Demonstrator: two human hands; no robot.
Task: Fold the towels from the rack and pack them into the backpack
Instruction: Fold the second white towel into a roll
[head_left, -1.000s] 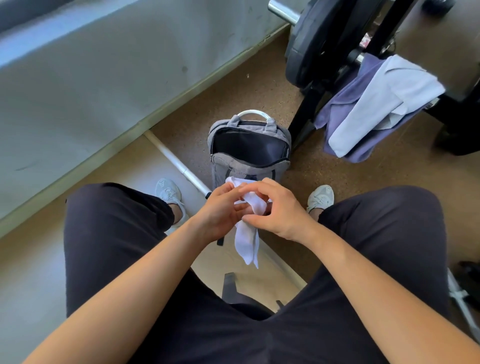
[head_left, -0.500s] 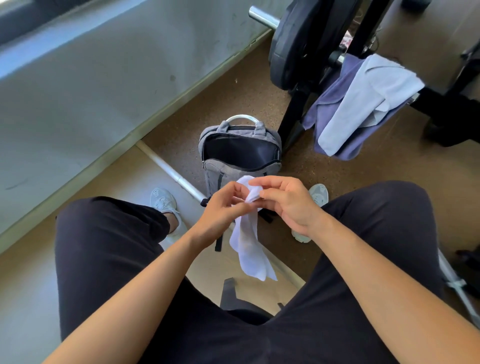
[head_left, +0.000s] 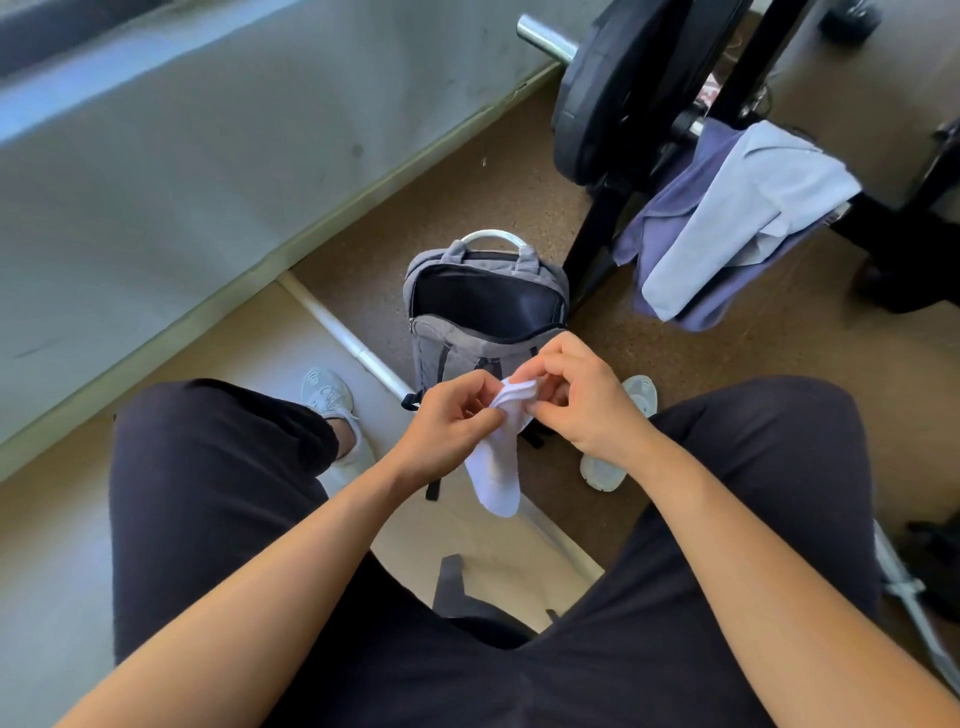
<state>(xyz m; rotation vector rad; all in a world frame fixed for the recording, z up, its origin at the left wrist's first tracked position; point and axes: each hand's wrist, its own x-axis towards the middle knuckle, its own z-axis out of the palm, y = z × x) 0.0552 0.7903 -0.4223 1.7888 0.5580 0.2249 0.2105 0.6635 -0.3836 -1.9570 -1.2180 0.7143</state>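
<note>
Scene: seated person in dark trousers (head_left: 218, 493), knees apart, works a cloth over a gym floor.
L hand (head_left: 447, 426): thumb & forefinger pinch the white cloth (head_left: 496, 467) at its upper left edge; other fingers curled in.
R hand (head_left: 582, 400): fingers bent, tips pinching the bunched top edge from the right, opposite the L hand.
Cloth: small, soft knit, ribbed at the top, narrow & sock-like in shape. It hangs limp from both hands, between the knees, in front of the backpack (head_left: 467, 338).
Backpack: grey woven fabric, boxy, upright on the floor. Main compartment unzipped w/ dark lining showing; pale curved handle on top.
Rack (head_left: 592, 244): black metal frame just right of the pack. Pale blue towel (head_left: 737, 218) is draped over a purple towel (head_left: 717, 306), both hanging in loose folds.
Nearby: round black weight plate (head_left: 597, 93) on a shiny steel bar (head_left: 545, 36).
Floor (head_left: 467, 182): brown, speckled, matte; white trainers (head_left: 327, 395) either side of the pack.
</note>
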